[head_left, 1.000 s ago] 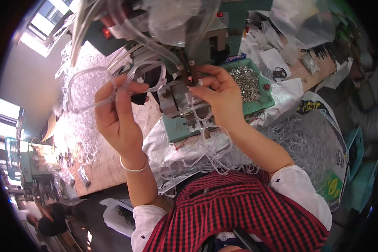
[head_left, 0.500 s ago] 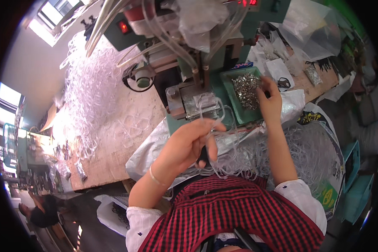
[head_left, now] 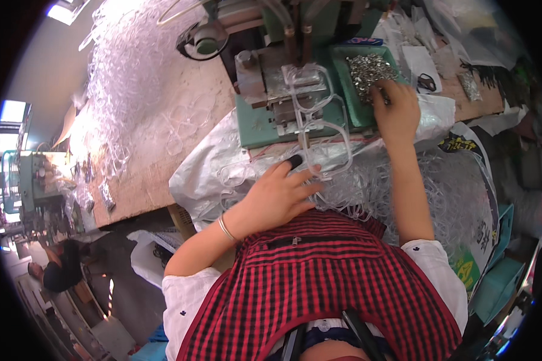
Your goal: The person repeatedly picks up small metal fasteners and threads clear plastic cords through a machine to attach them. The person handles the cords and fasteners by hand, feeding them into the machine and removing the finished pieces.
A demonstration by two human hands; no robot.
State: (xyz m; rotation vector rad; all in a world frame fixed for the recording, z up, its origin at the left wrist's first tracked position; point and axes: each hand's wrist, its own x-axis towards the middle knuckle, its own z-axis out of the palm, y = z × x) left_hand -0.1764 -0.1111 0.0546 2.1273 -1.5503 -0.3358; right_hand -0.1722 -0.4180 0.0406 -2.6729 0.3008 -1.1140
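My left hand [head_left: 281,192] is below the green machine base, palm down and fingers apart. A black cover sits on one fingertip. Its fingers are beside clear plastic loops [head_left: 347,150] that hang from the metal work plate [head_left: 280,90] toward me; whether they touch is unclear. My right hand [head_left: 398,114] reaches into the near end of a green tray [head_left: 342,72] of small shiny metal pieces [head_left: 367,72]. Its thumb and fingers are bent together at the pile, and what lies between them is too small to make out.
A tall heap of clear loops [head_left: 126,78] covers the wooden table's left side. White sacking [head_left: 205,153] drapes over the front edge, above a sack of tangled loops [head_left: 439,186]. Black-handled scissors [head_left: 426,82] lie right of the tray. Another person [head_left: 63,268] is at the far left.
The view has tilted down toward me. My left hand has lowered from the loops and its fingers have spread. My right hand has moved from the tray's side to its near end.
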